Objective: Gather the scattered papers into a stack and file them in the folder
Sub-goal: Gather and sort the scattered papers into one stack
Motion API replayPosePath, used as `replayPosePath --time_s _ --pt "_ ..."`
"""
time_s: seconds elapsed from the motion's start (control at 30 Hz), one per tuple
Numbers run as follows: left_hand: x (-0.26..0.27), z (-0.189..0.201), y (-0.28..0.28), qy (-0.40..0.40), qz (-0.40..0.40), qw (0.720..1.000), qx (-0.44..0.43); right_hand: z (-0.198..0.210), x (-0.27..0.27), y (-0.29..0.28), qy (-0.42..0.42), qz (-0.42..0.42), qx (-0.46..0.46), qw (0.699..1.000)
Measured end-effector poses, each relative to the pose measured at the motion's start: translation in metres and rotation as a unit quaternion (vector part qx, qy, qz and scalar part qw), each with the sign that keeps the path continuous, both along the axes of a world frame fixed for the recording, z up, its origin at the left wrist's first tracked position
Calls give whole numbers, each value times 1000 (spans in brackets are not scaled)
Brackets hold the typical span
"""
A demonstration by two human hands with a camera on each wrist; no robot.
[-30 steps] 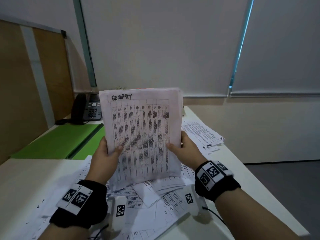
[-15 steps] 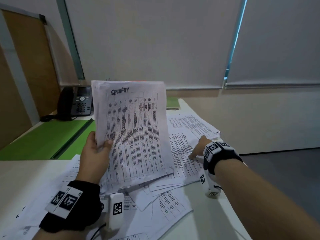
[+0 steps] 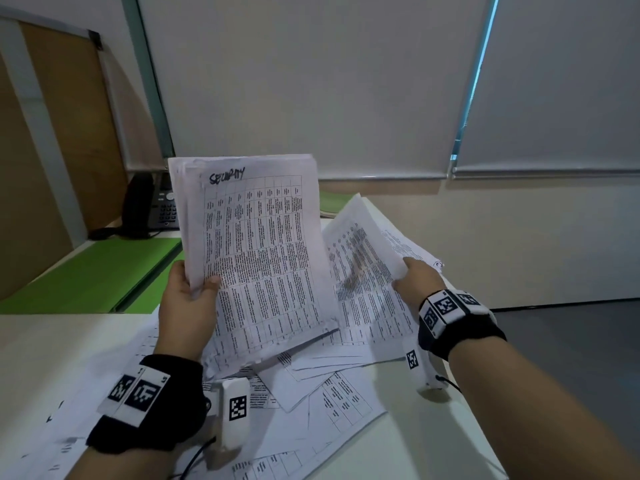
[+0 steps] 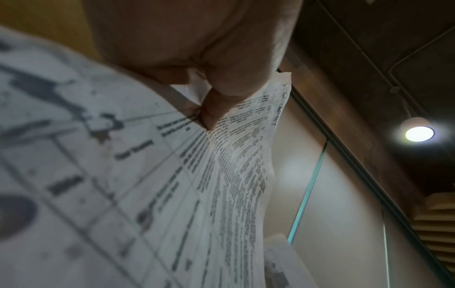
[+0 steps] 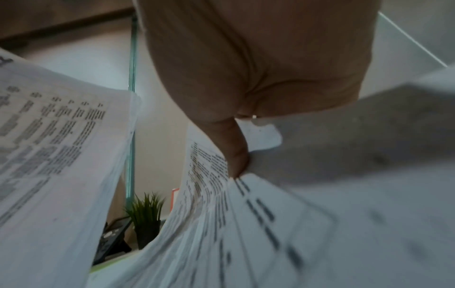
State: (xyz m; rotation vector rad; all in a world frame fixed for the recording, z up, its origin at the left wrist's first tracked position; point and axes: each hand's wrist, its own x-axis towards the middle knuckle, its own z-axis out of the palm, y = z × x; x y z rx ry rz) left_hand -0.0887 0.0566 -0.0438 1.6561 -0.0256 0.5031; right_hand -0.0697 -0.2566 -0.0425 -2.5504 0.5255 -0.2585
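My left hand (image 3: 194,289) grips a stack of printed papers (image 3: 256,251) upright above the desk, thumb on the front sheet; the left wrist view shows the thumb (image 4: 221,105) pinching that stack (image 4: 172,185). My right hand (image 3: 412,278) pinches the right edge of a printed sheet (image 3: 360,268) and lifts it off the desk; the right wrist view shows its thumb (image 5: 236,154) on the sheet (image 5: 246,224). More loose papers (image 3: 318,403) lie scattered on the white desk (image 3: 41,351). A green folder (image 3: 90,271) lies open at the left rear.
A black desk phone (image 3: 152,209) stands behind the folder by a wooden panel (image 3: 62,140). A small potted plant (image 5: 146,216) shows in the right wrist view. The desk's right edge (image 3: 464,403) drops to grey floor. Window blinds (image 3: 311,81) fill the back.
My right hand let go of the stack, reached right to a sheet on the desk, and now lifts it by its edge. The left hand keeps the stack upright alone.
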Motion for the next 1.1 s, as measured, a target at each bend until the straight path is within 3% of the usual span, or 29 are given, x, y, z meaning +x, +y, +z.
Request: replayPosePath --time_s 0.13,0.37,0.5,0.63,0.87,1.1 --pt "-2 -1 9 10 31 999 -5 1 -15 -6 -133 -35 112 984" --pt "-12 7 25 6 139 990 5 21 -32 -12 -321 -70 270 905" --pt "-9 13 39 0 176 984 2 33 -40 -5 -382 -45 349 855" --pt "-6 15 37 7 132 991 -22 34 -37 7 -366 -5 395 843" --pt "-15 11 10 57 -44 987 -145 9 -20 31 -250 42 440 862" --pt "-26 20 -11 58 -112 978 -167 10 -29 53 -180 119 441 871"
